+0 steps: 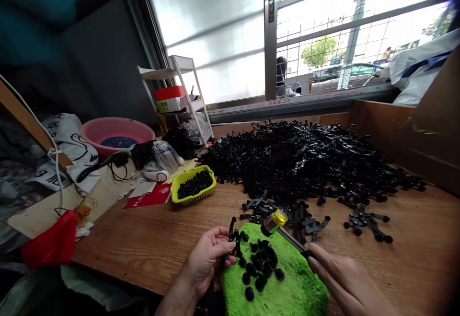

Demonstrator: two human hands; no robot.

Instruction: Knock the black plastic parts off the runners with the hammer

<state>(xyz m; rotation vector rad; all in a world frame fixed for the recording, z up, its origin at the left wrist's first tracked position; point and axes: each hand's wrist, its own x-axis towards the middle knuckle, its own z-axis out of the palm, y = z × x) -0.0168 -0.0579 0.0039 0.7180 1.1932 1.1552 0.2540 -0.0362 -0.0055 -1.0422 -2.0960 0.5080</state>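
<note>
Hundreds of black plastic parts (305, 158) lie heaped across the wooden table (151, 244) in the head view, while only a small cluster of black caps (260, 265) rests on the green pad (287, 287). Left hand (208, 258) pinches one black piece (234, 236) at the pad's edge; right hand (345, 282), closed on the handle, holds a yellow-headed mallet (275, 221) above it, most of the work apparently left.

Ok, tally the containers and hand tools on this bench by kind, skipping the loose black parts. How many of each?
Pink basin: 1
Yellow-green basket of small black pieces: 1
Yellow-headed mallet, held in the right hand: 1
Green fuzzy pad: 1
White rack: 1
Total: 5
</note>
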